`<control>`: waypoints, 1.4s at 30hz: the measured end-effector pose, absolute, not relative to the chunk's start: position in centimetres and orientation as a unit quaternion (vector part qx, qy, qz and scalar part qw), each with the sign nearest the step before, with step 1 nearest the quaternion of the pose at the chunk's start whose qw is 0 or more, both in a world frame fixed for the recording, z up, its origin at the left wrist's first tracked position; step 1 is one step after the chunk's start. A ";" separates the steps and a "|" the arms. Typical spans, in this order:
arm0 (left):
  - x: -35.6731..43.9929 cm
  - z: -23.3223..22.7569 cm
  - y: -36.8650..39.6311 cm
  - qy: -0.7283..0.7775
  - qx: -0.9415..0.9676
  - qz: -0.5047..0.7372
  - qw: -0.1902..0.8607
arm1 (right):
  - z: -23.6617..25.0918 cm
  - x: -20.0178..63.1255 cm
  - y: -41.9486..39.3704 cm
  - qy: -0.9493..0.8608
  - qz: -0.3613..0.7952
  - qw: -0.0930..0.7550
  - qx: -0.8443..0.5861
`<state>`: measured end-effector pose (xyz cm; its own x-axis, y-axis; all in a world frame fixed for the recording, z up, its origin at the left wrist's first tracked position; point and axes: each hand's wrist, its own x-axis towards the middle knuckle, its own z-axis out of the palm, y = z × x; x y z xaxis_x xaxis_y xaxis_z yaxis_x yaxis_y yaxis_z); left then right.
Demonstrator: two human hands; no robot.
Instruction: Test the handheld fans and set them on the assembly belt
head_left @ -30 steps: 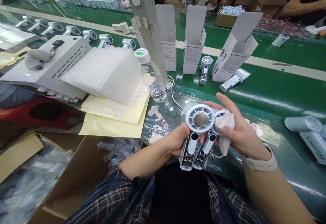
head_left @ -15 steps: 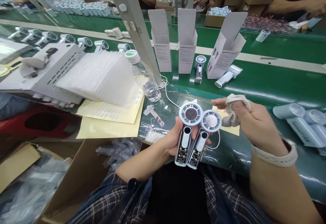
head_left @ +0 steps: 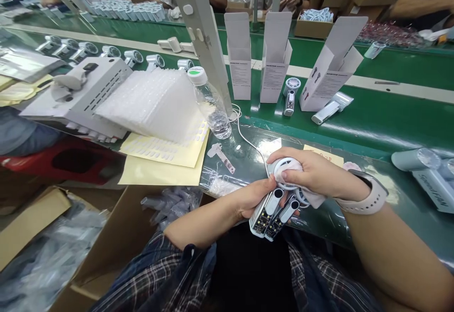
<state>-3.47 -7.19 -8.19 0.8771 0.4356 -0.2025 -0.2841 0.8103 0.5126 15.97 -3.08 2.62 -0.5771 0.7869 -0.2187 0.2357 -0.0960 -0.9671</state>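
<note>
Two handheld fans point(head_left: 264, 213) lie side by side in my left hand point(head_left: 253, 197), their round heads up and their handles pointing towards me. Circuit boards show in the lower handles. My right hand point(head_left: 308, 170) pinches a white cloth point(head_left: 314, 197) and presses it on the head of the left-hand fan. Hand and cloth cover much of both heads. A white cable point(head_left: 250, 142) runs across the mat behind my hands. A small strip-shaped part point(head_left: 224, 160) lies to the left of them.
Three open white boxes point(head_left: 240, 78) stand on the green bench, with another fan point(head_left: 290, 99) among them. A water bottle point(head_left: 214, 108) stands beside a metal post point(head_left: 202, 33). Bubble wrap bags point(head_left: 152, 104) lie on yellow sticker sheets point(head_left: 163, 172). A cardboard carton point(head_left: 99, 241) is below left. Co-workers sit opposite.
My right hand has moved left and down with the cloth, from beside the fans onto the left-hand fan's head. My left hand still holds both fans. The whole view has shifted slightly.
</note>
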 end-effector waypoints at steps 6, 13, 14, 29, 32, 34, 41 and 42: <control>-3.4 -8.5 -7.2 0.159 0.234 0.206 0.937 | 1.6 14.6 -2.4 -0.718 0.421 0.276 -0.482; -7.3 -8.5 -5.1 0.175 0.322 0.314 0.876 | -1.9 19.9 1.3 -0.738 0.386 0.148 -0.533; -8.0 -8.8 -4.7 0.169 0.318 0.331 0.872 | -2.0 21.2 2.3 -0.727 0.374 0.118 -0.564; -7.5 -10.4 -3.0 0.216 0.252 0.406 0.852 | -6.9 28.1 10.7 -0.546 0.093 0.149 -0.819; -7.8 -10.8 -3.4 0.215 0.253 0.414 0.847 | -5.5 30.6 9.4 -0.521 0.075 0.157 -0.836; -7.9 -10.9 -3.6 0.213 0.251 0.422 0.845 | -3.5 32.7 7.0 -0.508 0.065 0.152 -0.845; -7.9 -10.3 -3.6 0.171 0.302 0.413 0.842 | 1.1 28.0 -3.1 -0.642 0.072 0.163 -0.746; -7.9 -10.3 -3.7 0.162 0.314 0.409 0.841 | 0.9 25.2 -3.4 -0.675 0.070 0.172 -0.714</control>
<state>-7.95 -3.70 -10.31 0.6129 0.7900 -0.0159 -0.5866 0.4685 0.6606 25.16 -3.38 0.85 0.0786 0.9882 0.1316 0.9397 -0.0294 -0.3407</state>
